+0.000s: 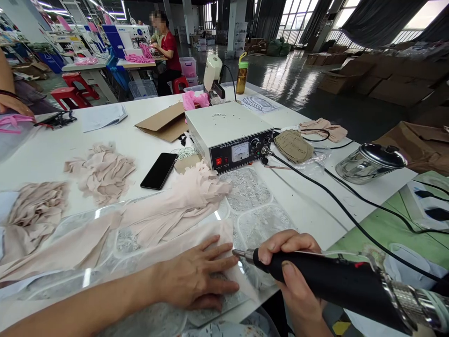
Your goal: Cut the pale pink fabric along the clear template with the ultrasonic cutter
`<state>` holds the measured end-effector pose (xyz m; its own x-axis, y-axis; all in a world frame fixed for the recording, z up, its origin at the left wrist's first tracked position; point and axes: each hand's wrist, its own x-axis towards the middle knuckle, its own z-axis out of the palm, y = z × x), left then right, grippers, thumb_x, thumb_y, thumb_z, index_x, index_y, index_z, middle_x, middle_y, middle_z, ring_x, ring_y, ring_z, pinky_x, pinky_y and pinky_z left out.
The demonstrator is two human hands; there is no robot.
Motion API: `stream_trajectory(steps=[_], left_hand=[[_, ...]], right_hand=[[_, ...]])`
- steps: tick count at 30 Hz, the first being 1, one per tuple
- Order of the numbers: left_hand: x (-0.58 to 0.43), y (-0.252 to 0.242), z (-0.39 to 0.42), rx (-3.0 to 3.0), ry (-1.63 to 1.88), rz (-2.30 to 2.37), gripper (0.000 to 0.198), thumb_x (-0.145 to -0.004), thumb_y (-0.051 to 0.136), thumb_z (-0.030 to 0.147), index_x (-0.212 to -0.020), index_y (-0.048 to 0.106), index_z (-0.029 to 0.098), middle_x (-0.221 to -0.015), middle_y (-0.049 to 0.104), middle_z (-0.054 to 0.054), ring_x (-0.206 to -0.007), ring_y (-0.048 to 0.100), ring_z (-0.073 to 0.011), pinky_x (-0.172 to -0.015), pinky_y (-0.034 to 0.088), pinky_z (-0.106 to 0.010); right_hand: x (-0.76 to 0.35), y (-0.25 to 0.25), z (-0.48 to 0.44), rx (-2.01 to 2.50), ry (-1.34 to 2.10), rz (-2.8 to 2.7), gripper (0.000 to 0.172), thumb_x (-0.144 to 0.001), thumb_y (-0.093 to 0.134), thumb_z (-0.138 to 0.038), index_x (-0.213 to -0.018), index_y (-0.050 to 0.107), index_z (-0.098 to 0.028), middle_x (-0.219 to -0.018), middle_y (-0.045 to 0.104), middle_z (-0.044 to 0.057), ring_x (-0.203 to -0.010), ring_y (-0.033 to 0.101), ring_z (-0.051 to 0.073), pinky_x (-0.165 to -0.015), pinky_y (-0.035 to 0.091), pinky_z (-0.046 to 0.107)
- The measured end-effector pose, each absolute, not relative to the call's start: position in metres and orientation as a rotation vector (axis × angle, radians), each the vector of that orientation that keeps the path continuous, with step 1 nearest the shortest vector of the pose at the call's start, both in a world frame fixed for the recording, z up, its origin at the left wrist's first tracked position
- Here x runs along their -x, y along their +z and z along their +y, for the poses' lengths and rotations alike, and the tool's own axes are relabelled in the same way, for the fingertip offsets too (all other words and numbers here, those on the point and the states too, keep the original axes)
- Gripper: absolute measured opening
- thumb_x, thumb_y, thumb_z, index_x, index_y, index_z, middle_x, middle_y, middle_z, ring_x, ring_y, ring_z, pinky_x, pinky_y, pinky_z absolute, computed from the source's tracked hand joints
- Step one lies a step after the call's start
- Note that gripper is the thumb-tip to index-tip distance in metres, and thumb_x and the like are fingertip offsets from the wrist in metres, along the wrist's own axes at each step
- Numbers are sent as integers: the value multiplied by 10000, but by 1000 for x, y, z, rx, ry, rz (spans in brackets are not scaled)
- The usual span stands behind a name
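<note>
My left hand (192, 276) lies flat with fingers spread on a strip of pale pink fabric (164, 210) that covers a clear glass plate (245, 196). My right hand (291, 271) is wrapped round a black handheld cutting tool (322, 281). The tool's metal tip (240, 253) points left and sits just right of my left fingertips, at the fabric's edge. A black cable (336, 206) runs from the tool back to a white control box (229, 135) with a dial and a red switch.
Piles of beige fabric scraps (101, 171) and a black phone (159, 171) lie on the white table (49, 145). A steel pot (368, 164), cardboard (164, 124) and a bottle (242, 72) stand farther off. A person in red (168, 47) works at a far sewing table. Another person's arm (9, 89) shows at the left edge.
</note>
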<state>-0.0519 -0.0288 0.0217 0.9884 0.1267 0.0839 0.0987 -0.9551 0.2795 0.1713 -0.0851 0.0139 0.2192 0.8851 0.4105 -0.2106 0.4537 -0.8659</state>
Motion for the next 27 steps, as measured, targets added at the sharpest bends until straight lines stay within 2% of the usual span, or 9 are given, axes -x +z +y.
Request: stream_trajectory(steps=[3,10,13,18,27], left_hand=[[53,21,-29,-2854,127,180,364,-999,532,470,-1288,607,262,-1473,495,-96,-1368,449,-324,-1196,219,-505],[53,22,-29,-2833,62,191,376,-1005,516,465,-1314,584,261,-1525,426,-114,-1392,417,-344,-1185,244,-522],[53,23,-30,-2807,77,205,378,-1012,500,465,-1321,587,266,-1475,478,-119,-1395,413,-345,-1186,254,-512],[54,22,-30,-2800,74,215,376,-1004,519,463,-1321,593,275,-1312,595,-84,-1433,355,-330,-1210,223,-484],[52,25,-31,-2810,89,207,373,-1000,521,471,-1296,616,264,-1295,606,-86,-1410,389,-340,-1211,224,-481]], right_hand=[[-171,16,-84,768,858,-1079,80,-913,578,-254,-962,516,-242,-859,543,-3,-648,592,126,-615,540,333],[-177,31,-98,748,815,-859,104,-861,620,-311,-911,578,-230,-793,518,-14,-553,560,105,-509,524,288],[-179,33,-109,773,850,-860,111,-873,605,-333,-913,576,-234,-782,519,-9,-541,560,111,-484,509,286],[-178,30,-124,821,923,-883,100,-907,587,-339,-951,549,-258,-819,516,-6,-595,576,125,-541,512,306],[-178,31,-125,818,957,-843,111,-912,579,-353,-967,546,-262,-845,503,-8,-636,564,121,-600,501,317]])
